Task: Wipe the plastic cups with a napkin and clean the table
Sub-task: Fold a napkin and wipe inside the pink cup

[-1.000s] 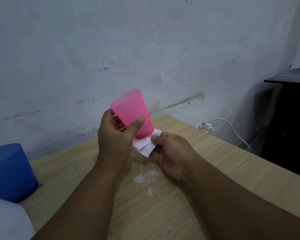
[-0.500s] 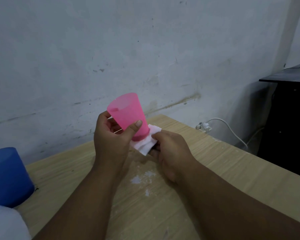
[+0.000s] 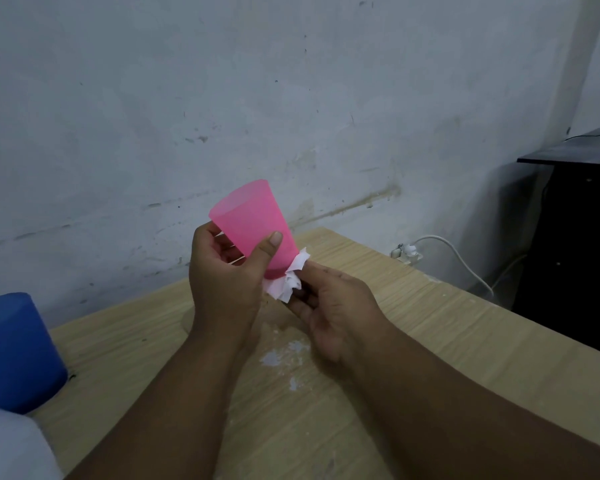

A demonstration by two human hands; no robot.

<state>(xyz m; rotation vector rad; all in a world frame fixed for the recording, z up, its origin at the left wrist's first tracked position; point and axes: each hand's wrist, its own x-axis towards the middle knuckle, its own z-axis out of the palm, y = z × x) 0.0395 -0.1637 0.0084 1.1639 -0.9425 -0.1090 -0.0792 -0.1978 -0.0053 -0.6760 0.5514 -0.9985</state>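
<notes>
**Head view: pink cup held over the tabletop, napkin at its base**

Head view shows us both hands raised above the tabletop (image 3: 430, 341), meeting at a pink plastic cup (image 3: 253, 220). Our left hand (image 3: 222, 282) grips the cup, with the thumb laid across the near side and the fingers curled round the far side. The cup is tilted, its mouth up and to the left and its base down and to the right. It is clear of the wood.

Our right hand (image 3: 336, 306) pinches a crumpled white napkin (image 3: 288, 284) between thumb and fingers. The napkin touches the base of the cup, bunched just under and beside it.

Below the hands, a patch of white residue (image 3: 281, 355) lies on the wood grain. A blue cup (image 3: 14, 351) stands on the tabletop far to the left, well apart from the pink one. A blurred white object (image 3: 7, 445) sits in front of it at the bottom left corner; we cannot tell what it is.

Behind the tabletop rises a scuffed grey wall (image 3: 291, 98). To the right, a white cable (image 3: 465, 265) runs past the far edge, near a black cabinet (image 3: 575, 237).
</notes>
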